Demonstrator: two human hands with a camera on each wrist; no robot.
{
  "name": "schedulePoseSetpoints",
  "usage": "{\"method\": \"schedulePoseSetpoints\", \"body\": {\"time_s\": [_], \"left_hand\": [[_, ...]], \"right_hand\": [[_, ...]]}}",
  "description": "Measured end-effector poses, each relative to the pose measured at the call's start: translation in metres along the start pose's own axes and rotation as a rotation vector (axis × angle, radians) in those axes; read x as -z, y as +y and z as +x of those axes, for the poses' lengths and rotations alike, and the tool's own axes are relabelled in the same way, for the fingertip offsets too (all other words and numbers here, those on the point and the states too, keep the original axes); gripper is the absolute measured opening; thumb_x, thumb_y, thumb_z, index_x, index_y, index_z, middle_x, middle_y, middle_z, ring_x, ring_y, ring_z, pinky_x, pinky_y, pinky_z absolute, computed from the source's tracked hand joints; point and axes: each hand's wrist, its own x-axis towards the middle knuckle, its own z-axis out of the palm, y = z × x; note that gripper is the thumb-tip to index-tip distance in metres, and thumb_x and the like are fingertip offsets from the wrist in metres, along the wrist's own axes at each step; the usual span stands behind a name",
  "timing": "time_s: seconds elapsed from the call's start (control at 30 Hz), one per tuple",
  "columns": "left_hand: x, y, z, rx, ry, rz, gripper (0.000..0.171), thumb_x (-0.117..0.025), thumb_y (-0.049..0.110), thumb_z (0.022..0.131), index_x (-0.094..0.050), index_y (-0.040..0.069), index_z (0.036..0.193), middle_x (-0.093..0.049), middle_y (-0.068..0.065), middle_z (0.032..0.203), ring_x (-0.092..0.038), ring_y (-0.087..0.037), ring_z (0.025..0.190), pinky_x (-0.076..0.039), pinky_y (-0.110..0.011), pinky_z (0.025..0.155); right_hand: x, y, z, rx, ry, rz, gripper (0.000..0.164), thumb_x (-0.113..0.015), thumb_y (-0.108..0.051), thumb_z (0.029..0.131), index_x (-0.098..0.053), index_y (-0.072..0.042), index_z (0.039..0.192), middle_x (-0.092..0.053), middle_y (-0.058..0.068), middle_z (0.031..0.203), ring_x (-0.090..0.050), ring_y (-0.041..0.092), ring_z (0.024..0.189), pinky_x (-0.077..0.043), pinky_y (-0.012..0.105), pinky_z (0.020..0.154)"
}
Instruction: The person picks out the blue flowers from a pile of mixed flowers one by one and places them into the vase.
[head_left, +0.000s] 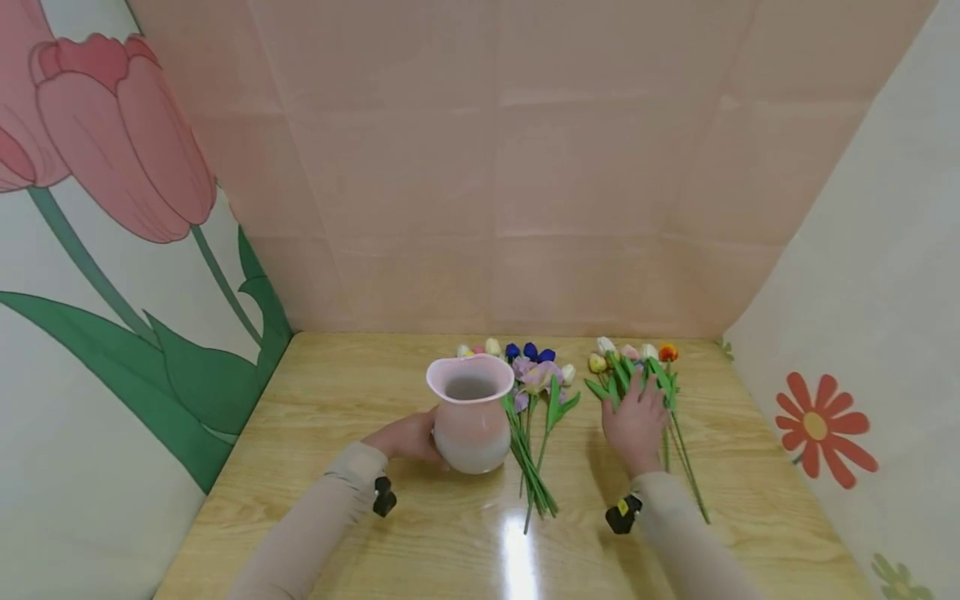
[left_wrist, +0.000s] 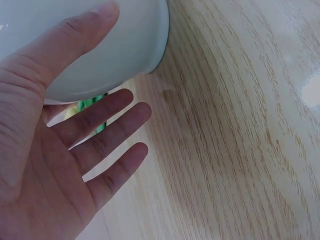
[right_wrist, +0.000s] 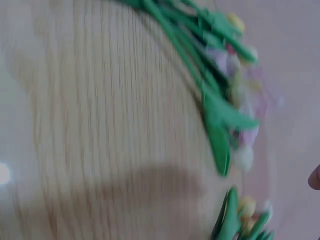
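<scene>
A vase [head_left: 472, 425], pink at its flared, wavy rim and pale below, stands left of the flowers in the head view. My left hand [head_left: 408, 437] holds it by its left side. The left wrist view shows the thumb [left_wrist: 75, 37] laid along the smooth pale wall of the vase [left_wrist: 115, 55], with three fingers spread out beyond it. My right hand [head_left: 636, 427] reaches over a bunch of artificial tulips [head_left: 648, 358], fingers extended at their green leaves. Only a fingertip [right_wrist: 315, 178] of it shows at the edge of the right wrist view, which is blurred.
Beside the vase lies another bunch of artificial flowers [head_left: 536, 379], with blue, white and lilac heads and green stems toward me. Both bunches rest on the wooden table [head_left: 337, 375]. A pink backdrop [head_left: 487, 208] rises behind, and printed flower panels [head_left: 900, 333] flank the sides.
</scene>
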Motion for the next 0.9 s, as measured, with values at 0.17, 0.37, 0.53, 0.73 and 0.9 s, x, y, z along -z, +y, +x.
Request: {"method": "schedulePoseSetpoints", "body": {"time_s": [0.17, 0.37, 0.53, 0.73, 0.9], "left_hand": [[0.000, -0.001, 0.001, -0.006, 0.000, -0.002, 0.103, -0.090, 0.021, 0.065, -0.031, 0.019, 0.149, -0.045, -0.003, 0.147, -0.049, -0.017, 0.126, -0.039, -0.038, 0.106], [0.000, -0.004, 0.003, -0.020, 0.000, 0.027, 0.101, -0.090, 0.020, 0.066, -0.031, 0.017, 0.148, -0.047, -0.005, 0.145, -0.051, -0.019, 0.124, -0.042, -0.038, 0.103], [0.000, -0.006, 0.003, -0.025, -0.004, 0.033, 0.101, -0.090, 0.022, 0.066, -0.031, 0.017, 0.149, -0.047, -0.007, 0.146, -0.051, -0.022, 0.125, -0.042, -0.039, 0.103], [0.000, -0.005, 0.003, -0.022, 0.001, 0.039, 0.100, -0.090, 0.023, 0.066, -0.032, 0.017, 0.148, -0.048, -0.006, 0.144, -0.052, -0.020, 0.122, -0.043, -0.036, 0.101], [-0.001, -0.002, 0.002, -0.035, 0.012, 0.015, 0.097, -0.090, 0.018, 0.065, -0.035, 0.013, 0.145, -0.054, -0.009, 0.137, -0.058, -0.019, 0.111, -0.046, -0.034, 0.096]], "right_hand": [[-0.010, -0.027, -0.013, 0.084, -0.047, 0.003, 0.080, -0.047, -0.037, 0.099, 0.002, -0.007, 0.155, 0.000, 0.030, 0.158, -0.003, 0.058, 0.139, -0.009, 0.076, 0.104], [-0.030, -0.053, -0.036, 0.186, -0.099, -0.047, 0.083, -0.054, -0.038, 0.096, -0.005, -0.006, 0.155, -0.003, 0.029, 0.158, -0.004, 0.056, 0.141, -0.008, 0.075, 0.105], [-0.047, -0.073, -0.054, 0.259, -0.157, -0.046, 0.082, -0.056, -0.038, 0.095, -0.009, -0.008, 0.155, -0.007, 0.024, 0.159, -0.006, 0.049, 0.144, -0.006, 0.072, 0.109], [-0.062, -0.089, -0.070, 0.359, -0.193, -0.077, 0.076, -0.063, -0.034, 0.091, -0.028, -0.002, 0.150, -0.027, 0.023, 0.155, -0.027, 0.047, 0.140, -0.020, 0.068, 0.109], [-0.069, -0.096, -0.076, 0.386, -0.222, -0.075, 0.061, -0.063, -0.027, 0.092, -0.042, -0.001, 0.142, -0.045, 0.020, 0.145, -0.044, 0.043, 0.130, -0.031, 0.061, 0.107]]}}
